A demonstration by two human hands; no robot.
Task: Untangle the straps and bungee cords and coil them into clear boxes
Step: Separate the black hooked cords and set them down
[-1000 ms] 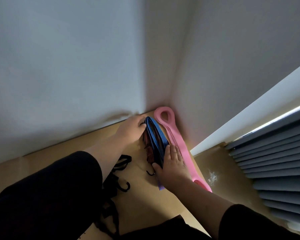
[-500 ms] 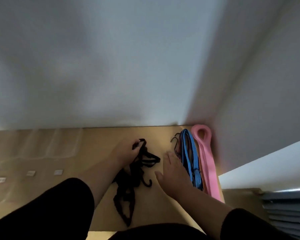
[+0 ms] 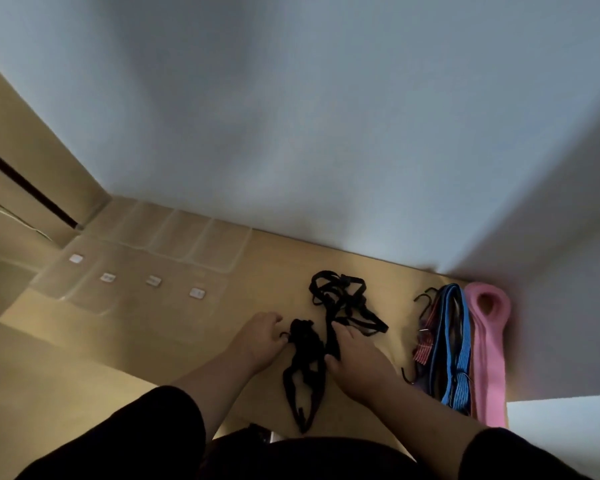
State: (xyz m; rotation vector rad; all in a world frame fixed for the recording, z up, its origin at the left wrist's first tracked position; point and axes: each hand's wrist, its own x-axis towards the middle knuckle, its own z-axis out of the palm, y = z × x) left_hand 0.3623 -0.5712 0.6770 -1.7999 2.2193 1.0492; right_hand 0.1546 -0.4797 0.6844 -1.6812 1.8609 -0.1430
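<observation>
A tangle of black straps (image 3: 329,327) lies on the tan table (image 3: 257,271) in front of me. My left hand (image 3: 260,337) grips the tangle's left part near a small hook. My right hand (image 3: 357,362) pinches a black strap at the tangle's middle. To the right lie a folded blue bungee cord (image 3: 452,348) with a red cord and black hooks (image 3: 425,341) beside it, and a pink band (image 3: 489,341) against the wall. Several clear boxes (image 3: 146,268) with white labels stand at the back left.
White walls (image 3: 326,133) close the table's back and right sides, meeting in a corner behind the pink band. A tan cabinet (image 3: 21,174) with a dark gap stands at far left. A white ledge (image 3: 565,427) sits at lower right.
My view swung left, away from the corner. Both hands left the blue cord bundle and moved onto the black strap tangle, which now lies spread in the middle.
</observation>
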